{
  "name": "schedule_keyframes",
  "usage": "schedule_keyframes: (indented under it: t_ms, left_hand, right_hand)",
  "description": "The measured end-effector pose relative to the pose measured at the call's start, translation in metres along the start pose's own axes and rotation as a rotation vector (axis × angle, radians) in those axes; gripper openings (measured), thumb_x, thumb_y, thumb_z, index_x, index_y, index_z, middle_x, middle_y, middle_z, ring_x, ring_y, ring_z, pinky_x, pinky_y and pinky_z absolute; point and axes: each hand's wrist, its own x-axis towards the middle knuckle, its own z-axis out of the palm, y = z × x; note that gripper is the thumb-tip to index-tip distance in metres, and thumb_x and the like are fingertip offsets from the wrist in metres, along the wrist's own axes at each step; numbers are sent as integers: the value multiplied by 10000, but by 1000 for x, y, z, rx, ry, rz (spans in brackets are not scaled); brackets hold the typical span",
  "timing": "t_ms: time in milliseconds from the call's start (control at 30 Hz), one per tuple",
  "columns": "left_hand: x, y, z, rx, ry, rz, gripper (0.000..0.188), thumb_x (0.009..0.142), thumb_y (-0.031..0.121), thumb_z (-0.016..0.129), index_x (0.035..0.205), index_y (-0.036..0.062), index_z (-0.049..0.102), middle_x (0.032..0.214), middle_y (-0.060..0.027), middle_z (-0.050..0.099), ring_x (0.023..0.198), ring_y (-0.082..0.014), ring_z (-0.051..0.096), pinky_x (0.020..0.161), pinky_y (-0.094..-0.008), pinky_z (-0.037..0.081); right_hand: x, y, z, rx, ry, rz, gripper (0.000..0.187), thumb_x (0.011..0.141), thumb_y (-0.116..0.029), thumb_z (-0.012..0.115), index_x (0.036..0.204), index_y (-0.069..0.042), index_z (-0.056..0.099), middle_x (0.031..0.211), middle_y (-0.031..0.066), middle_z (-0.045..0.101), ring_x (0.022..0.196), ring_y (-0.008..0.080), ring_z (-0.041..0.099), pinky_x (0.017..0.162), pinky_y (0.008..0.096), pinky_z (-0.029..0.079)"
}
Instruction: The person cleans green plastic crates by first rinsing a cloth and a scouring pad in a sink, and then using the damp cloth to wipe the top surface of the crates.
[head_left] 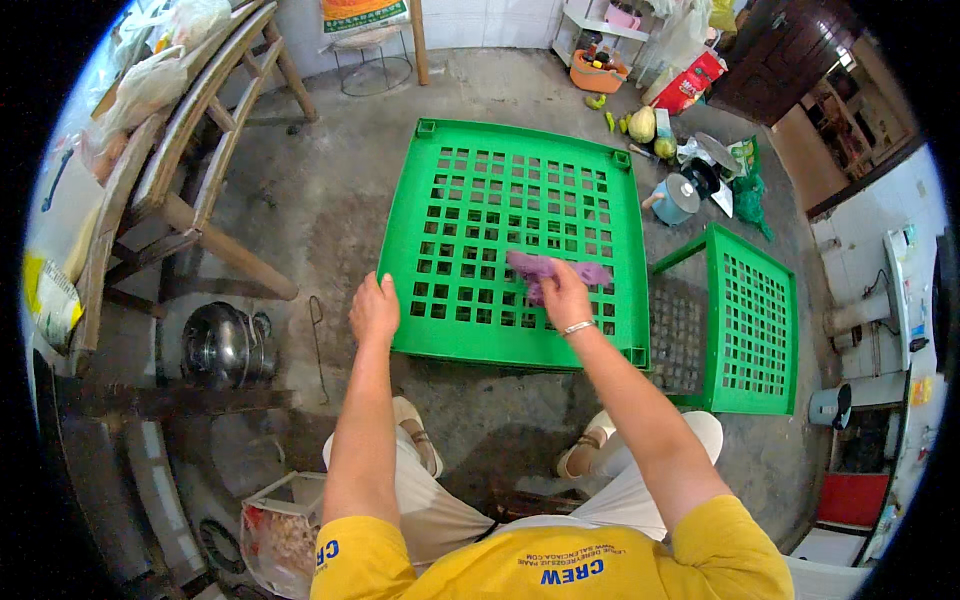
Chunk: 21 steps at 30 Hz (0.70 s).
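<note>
A green plastic rack (520, 345) with a grid of square holes stands in front of me. At its left edge, my left hand (375, 308) is closed on the rim, the fingers curled over the side. My right hand (565, 295) is closed on a crumpled purple cloth (535, 268), which lies against the grid right of its middle. Part of the cloth is hidden under the fingers. Small square sockets show at the rack's corners.
A second green rack (757, 325) lies on its side at the right. Farther back are a lidded pot (675, 200), gourds (642, 124) and an orange basket (598, 75). A wooden frame (205, 150) and a shiny metal pot (215, 345) are at the left.
</note>
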Motion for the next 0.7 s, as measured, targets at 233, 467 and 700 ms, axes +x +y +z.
schedule_keyframes:
  t_ms: [233, 467, 700]
  left_hand:
    - [3, 6, 3, -20, -15, -6, 401, 910, 376, 337, 1119, 62, 472, 1067, -171, 560, 976, -361, 531, 774, -496, 426]
    - [-5, 18, -16, -14, -67, -46, 385, 910, 370, 339, 1082, 50, 466, 1070, -182, 561, 967, -368, 534, 773, -494, 425]
    - [16, -4, -3, -230, -152, -11, 436, 905, 351, 344, 1129, 8, 493, 1115, -220, 537, 1015, -396, 505, 838, -464, 396]
  right_hand:
    - [-10, -16, 44, -379, -217, -178, 327, 729, -85, 555, 1056, -70, 553, 1257, 157, 445, 1181, 319, 391, 966, 410, 358]
    - [-53, -14, -61, 9, -609, 3, 324, 767, -15, 511, 1089, -53, 529, 996, 163, 599, 945, 293, 571, 849, 361, 449]
    - [-63, 61, -154, 52, 310, 311, 303, 852, -123, 517, 1144, -43, 508, 917, 73, 617, 819, 153, 572, 731, 305, 462]
